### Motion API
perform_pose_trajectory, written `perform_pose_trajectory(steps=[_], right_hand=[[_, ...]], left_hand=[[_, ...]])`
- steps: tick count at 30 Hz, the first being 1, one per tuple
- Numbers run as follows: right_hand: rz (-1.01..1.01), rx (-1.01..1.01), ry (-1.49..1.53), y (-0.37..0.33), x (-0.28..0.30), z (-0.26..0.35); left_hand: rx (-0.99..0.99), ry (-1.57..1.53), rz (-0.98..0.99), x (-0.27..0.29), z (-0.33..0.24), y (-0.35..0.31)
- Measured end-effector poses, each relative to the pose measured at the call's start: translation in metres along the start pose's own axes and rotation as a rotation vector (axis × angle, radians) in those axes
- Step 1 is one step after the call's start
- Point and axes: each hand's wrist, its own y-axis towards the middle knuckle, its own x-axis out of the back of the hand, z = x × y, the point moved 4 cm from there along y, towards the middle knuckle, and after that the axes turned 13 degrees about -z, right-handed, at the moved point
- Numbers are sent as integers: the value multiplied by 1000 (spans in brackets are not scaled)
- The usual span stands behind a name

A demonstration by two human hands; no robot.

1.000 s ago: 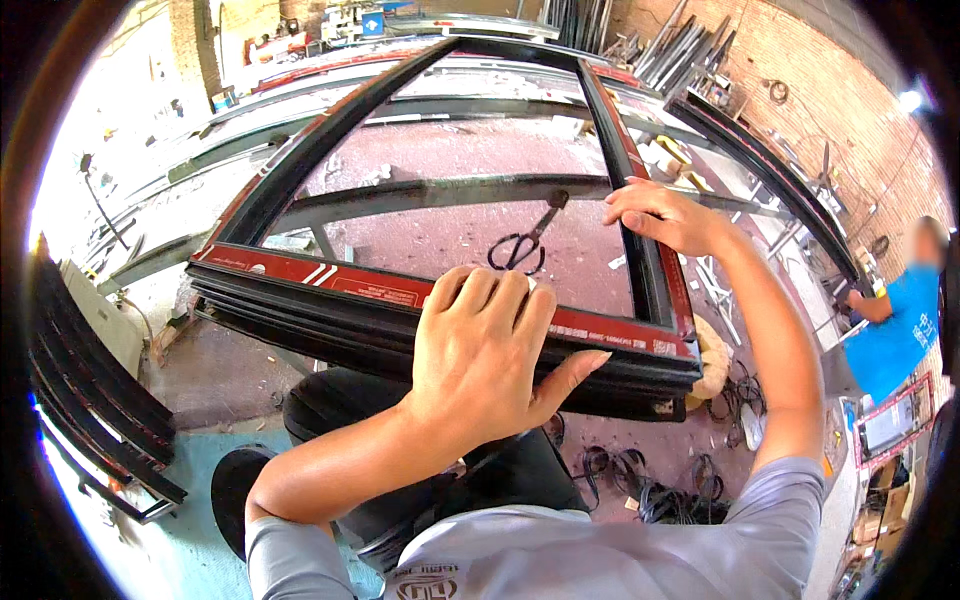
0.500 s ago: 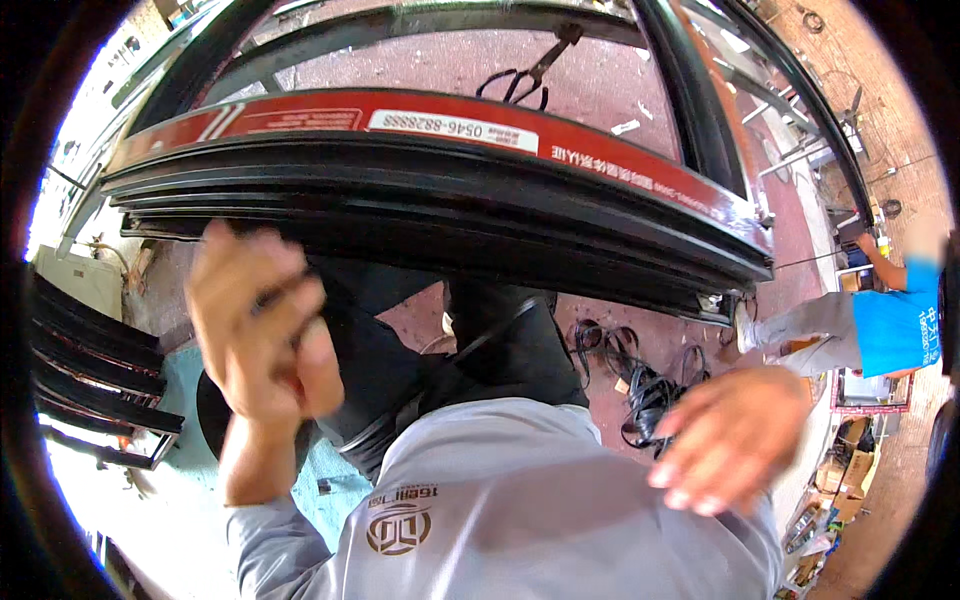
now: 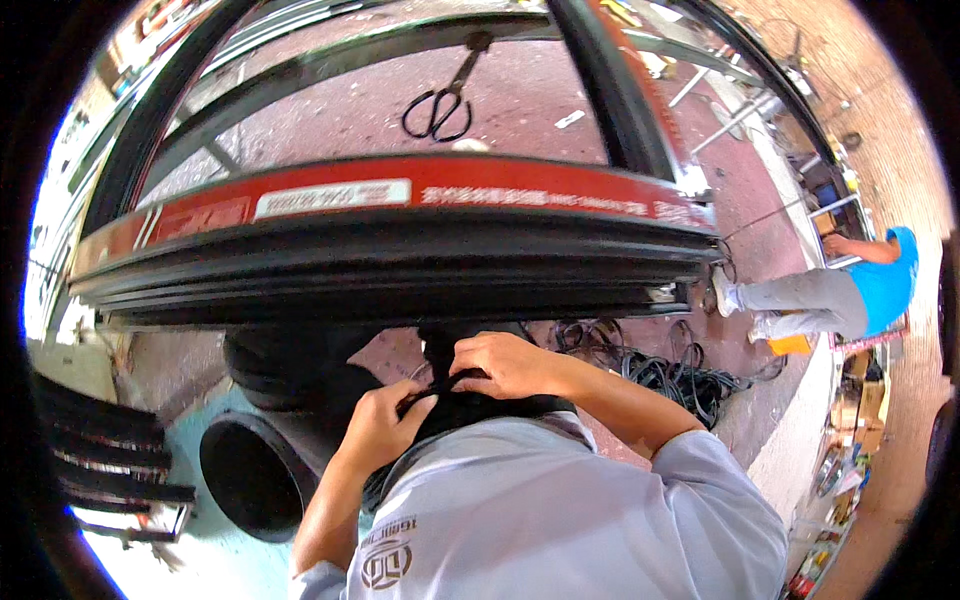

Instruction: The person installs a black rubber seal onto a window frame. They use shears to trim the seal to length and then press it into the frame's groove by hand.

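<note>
Both hands are drawn in at my waist, just above the hem of my grey shirt [image 3: 560, 500]. My left hand [image 3: 385, 425] has its fingers curled and pressed together against dark material there. My right hand [image 3: 505, 365] is bent over the same dark patch, thumb and fingers closed. What they pinch blends into my black trousers and cannot be made out. In front of them lies a black window or door frame [image 3: 420, 255] with a red printed strip [image 3: 480, 190] along its near bar; neither hand touches it.
Beyond the near bar, scissors [image 3: 437, 115] with black handles lie inside the frame. Tangled black strips [image 3: 690, 385] lie on the floor at right. Dark profiles [image 3: 110, 440] are stacked at left near a black round bin [image 3: 250, 475]. A person in blue [image 3: 880, 290] works at far right.
Both hands have come from apart, raised at left and right, together to my waist. The frame and scissors appear farther left and lower in the view.
</note>
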Motion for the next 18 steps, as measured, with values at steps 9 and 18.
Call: perform_pose_trajectory(steps=[9,18], right_hand=[[-388,-167,-340,-50,118,-31],[-563,-178,-497,-80,132,-22]], left_hand=[[194,75,-239,96,-9,-27],[-179,392,-363,138,-44,-30]])
